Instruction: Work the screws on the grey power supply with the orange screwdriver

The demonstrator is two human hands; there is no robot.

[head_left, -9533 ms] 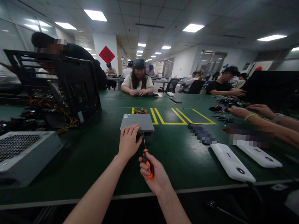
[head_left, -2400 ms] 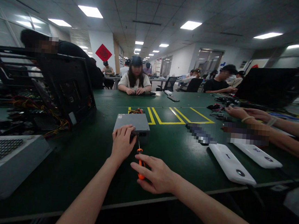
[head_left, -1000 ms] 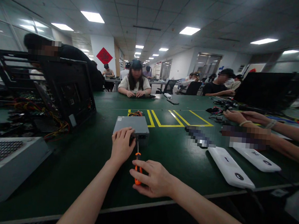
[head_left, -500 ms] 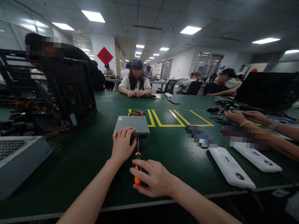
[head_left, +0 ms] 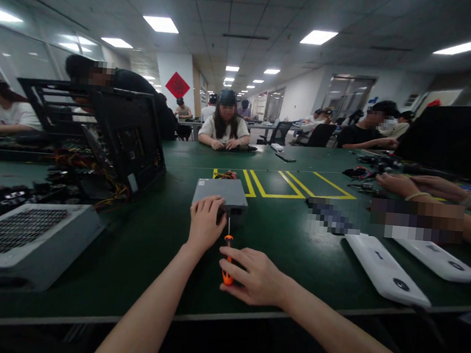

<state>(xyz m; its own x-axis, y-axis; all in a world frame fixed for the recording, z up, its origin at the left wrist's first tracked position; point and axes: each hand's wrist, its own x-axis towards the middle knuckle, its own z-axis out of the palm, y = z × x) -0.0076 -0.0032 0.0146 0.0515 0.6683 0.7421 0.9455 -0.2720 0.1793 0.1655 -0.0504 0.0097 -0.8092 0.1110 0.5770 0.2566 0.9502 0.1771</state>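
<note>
In front of me on the green table lies a grey metal computer power supply [head_left: 222,191], a bundle of coloured wires [head_left: 226,175] at its far edge. My left hand [head_left: 206,222] rests on its near left corner, fingers over the top and thumb toward the near side. My right hand [head_left: 251,275] grips the orange and black handle of a screwdriver [head_left: 227,274]. The screwdriver's thin shaft points away from me, and its tip meets the power supply's near face beside my left thumb. Exactly what the tip touches is too small to make out.
At the left stand a larger grey power supply [head_left: 47,259] and an open black computer case [head_left: 127,139] with loose wires. Yellow tape [head_left: 283,196] marks the table beyond. White devices [head_left: 388,269] lie at right, near a co-worker's hands [head_left: 399,185]. Another person sits opposite.
The whole view has swung slightly left, so things appear further right. Both hands keep their places at the power supply, with the screwdriver still held against its near face.
</note>
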